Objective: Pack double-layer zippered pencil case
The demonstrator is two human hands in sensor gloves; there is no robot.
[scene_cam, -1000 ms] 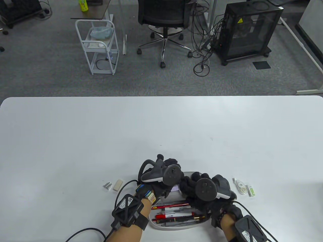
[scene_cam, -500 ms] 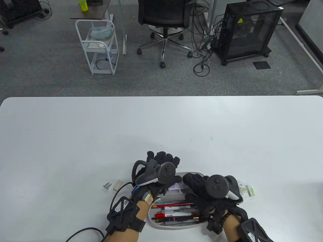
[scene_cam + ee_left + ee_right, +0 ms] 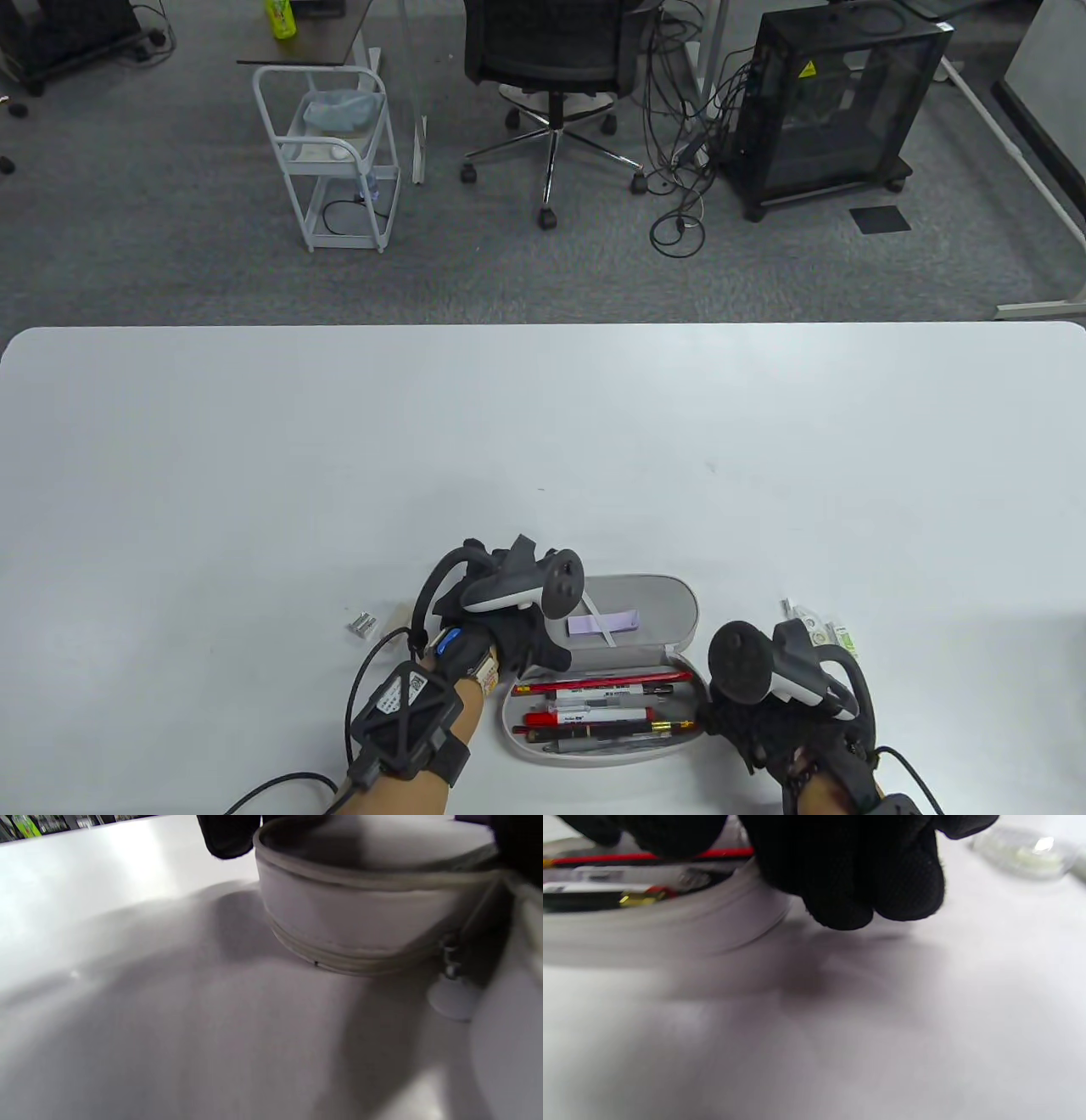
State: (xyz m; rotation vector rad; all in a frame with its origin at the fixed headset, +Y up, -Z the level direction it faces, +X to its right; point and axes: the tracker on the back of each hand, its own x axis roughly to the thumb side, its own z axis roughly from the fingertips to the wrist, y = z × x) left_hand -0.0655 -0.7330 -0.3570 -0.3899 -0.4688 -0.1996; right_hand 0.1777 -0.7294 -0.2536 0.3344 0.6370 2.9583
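The grey-white pencil case [image 3: 649,594] lies wide open near the table's front edge, its lid flat behind its tray [image 3: 517,739]. Red and black pens [image 3: 607,700] fill the tray. A purple note [image 3: 602,624] sits under a strap in the lid. My left hand [image 3: 509,624] grips the lid's left end; in the left wrist view one fingertip [image 3: 229,836] sits outside the case's rim [image 3: 360,878], near a zipper pull [image 3: 454,1001]. My right hand [image 3: 747,722] is beside the tray's right end, with curled fingertips [image 3: 874,899] bunched over bare table and nothing seen between them.
An eraser [image 3: 393,613] and small metal pieces [image 3: 363,626] lie left of the case. Correction tape [image 3: 814,632] and a small green-white item [image 3: 844,641] lie to its right, just beyond my right hand. The table [image 3: 543,441] stretches far behind.
The lid has swung fully open and lies flat. My right hand has drawn back off the case to its lower right end. My left hand has shifted left to the lid's end.
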